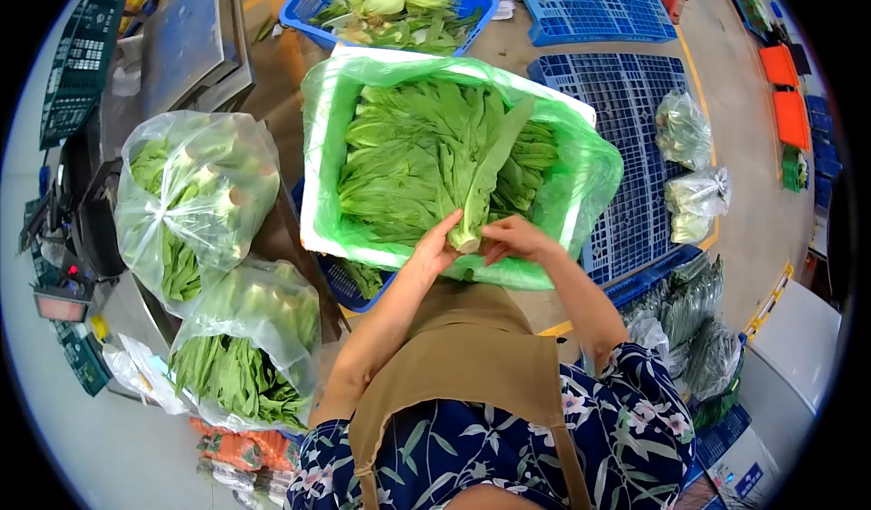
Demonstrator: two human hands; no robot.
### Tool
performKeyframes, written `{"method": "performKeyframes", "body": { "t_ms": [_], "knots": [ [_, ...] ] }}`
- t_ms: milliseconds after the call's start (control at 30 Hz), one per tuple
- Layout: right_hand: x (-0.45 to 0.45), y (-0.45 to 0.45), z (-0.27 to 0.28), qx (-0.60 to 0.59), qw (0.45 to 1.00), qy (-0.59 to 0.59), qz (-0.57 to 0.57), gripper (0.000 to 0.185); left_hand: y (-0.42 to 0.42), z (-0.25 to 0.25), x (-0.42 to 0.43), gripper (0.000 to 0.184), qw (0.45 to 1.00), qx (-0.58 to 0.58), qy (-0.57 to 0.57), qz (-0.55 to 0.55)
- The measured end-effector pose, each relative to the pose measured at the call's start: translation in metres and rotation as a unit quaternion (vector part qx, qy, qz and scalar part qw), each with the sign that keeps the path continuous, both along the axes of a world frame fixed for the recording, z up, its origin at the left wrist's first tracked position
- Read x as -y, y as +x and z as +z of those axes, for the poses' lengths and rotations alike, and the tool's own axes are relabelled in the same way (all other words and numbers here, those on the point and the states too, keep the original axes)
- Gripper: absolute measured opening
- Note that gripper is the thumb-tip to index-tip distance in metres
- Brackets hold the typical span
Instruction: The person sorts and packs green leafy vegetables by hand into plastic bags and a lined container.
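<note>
A white foam box (313, 147) lined with a green plastic bag (594, 161) stands in front of me, with leafy green vegetables (395, 161) lying inside. Over its near edge, my left hand (437, 245) holds the cut stem end of one leafy head (474, 179), whose leaves point away from me. My right hand (513, 240) is at the other side of that stem, with its fingers bent near the base. Whether the right fingers grip a leaf is too small to tell.
Clear bags of greens (200, 201) sit at the left beside a metal table (186, 38). A blue crate (304, 11) with leaves and husks stands behind the box. Blue pallets (626, 147) lie to the right, with bagged vegetables (685, 129) by them.
</note>
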State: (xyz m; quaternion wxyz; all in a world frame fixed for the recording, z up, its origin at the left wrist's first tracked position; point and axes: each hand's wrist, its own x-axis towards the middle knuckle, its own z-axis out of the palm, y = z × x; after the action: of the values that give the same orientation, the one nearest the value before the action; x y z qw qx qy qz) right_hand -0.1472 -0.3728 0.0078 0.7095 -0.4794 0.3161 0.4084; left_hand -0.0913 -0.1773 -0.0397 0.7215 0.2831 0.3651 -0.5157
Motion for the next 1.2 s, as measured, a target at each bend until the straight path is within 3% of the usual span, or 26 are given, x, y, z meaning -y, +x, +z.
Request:
{"method": "performKeyframes", "body": {
  "t_ms": [67, 100, 133, 167, 200, 233, 333, 433, 533, 567, 667, 800, 900, 1000, 1033, 1133, 1167, 1200],
  "knots": [
    [0.039, 0.008, -0.028, 0.065, 0.967, -0.242, 0.054, 0.047, 0.006, 0.019, -0.02, 0.048, 1.0, 0.015, 0.011, -0.012],
    [0.059, 0.008, -0.048, 0.161, 0.892, -0.417, 0.058, 0.047, 0.006, 0.025, -0.031, 0.048, 0.999, 0.035, 0.034, -0.023],
    [0.084, 0.003, -0.093, 0.231, 0.765, -0.585, 0.137, 0.052, 0.005, 0.03, -0.042, 0.047, 0.996, 0.055, 0.056, -0.034],
    [0.093, 0.011, -0.099, 0.241, 0.715, -0.64, 0.148, 0.063, 0.005, 0.033, -0.053, 0.051, 0.995, 0.072, 0.065, -0.031],
    [0.106, 0.016, -0.116, 0.248, 0.708, -0.642, 0.157, 0.077, 0.005, 0.039, -0.063, 0.053, 0.991, 0.098, 0.084, -0.037],
    [0.107, 0.019, -0.119, 0.293, 0.644, -0.678, 0.2, 0.079, 0.005, 0.048, -0.071, 0.055, 0.986, 0.123, 0.103, -0.043],
    [0.103, 0.031, -0.133, 0.197, 0.582, -0.721, 0.32, 0.081, 0.006, 0.077, -0.089, 0.071, 0.959, 0.217, 0.173, -0.063],
    [0.104, 0.032, -0.153, 0.17, 0.537, -0.755, 0.336, 0.081, 0.003, 0.095, -0.101, 0.083, 0.896, 0.325, 0.281, -0.115],
    [0.108, 0.032, -0.158, 0.191, 0.54, -0.757, 0.315, 0.077, -0.005, 0.096, -0.11, 0.082, 0.751, 0.417, 0.457, -0.229],
    [0.112, 0.03, -0.154, 0.247, 0.568, -0.742, 0.256, 0.075, -0.008, 0.094, -0.113, 0.081, 0.743, 0.427, 0.468, -0.215],
    [0.126, 0.035, -0.164, 0.233, 0.585, -0.736, 0.249, 0.078, -0.015, 0.086, -0.118, 0.08, 0.737, 0.426, 0.484, -0.204],
    [0.109, 0.05, -0.134, 0.196, 0.545, -0.767, 0.275, 0.071, -0.018, 0.087, -0.12, 0.081, 0.738, 0.404, 0.496, -0.215],
    [0.116, 0.058, -0.164, 0.174, 0.51, -0.79, 0.294, 0.068, -0.022, 0.083, -0.122, 0.081, 0.725, 0.416, 0.501, -0.222],
    [0.119, 0.06, -0.135, 0.173, 0.58, -0.735, 0.306, 0.067, -0.024, 0.087, -0.117, 0.078, 0.766, 0.421, 0.471, -0.121],
    [0.124, 0.06, -0.132, 0.201, 0.567, -0.736, 0.311, 0.062, -0.023, 0.092, -0.116, 0.07, 0.767, 0.389, 0.489, -0.148],
    [0.132, 0.061, -0.119, 0.237, 0.574, -0.704, 0.344, 0.059, -0.033, 0.065, -0.126, 0.063, 0.745, 0.401, 0.513, -0.146],
    [0.135, 0.058, -0.123, 0.282, 0.538, -0.714, 0.348, 0.053, -0.035, 0.059, -0.129, 0.052, 0.725, 0.409, 0.536, -0.143],
    [0.132, 0.058, -0.119, 0.28, 0.538, -0.711, 0.358, 0.053, -0.036, 0.056, -0.131, 0.048, 0.673, 0.446, 0.571, -0.149]
  ]
}}
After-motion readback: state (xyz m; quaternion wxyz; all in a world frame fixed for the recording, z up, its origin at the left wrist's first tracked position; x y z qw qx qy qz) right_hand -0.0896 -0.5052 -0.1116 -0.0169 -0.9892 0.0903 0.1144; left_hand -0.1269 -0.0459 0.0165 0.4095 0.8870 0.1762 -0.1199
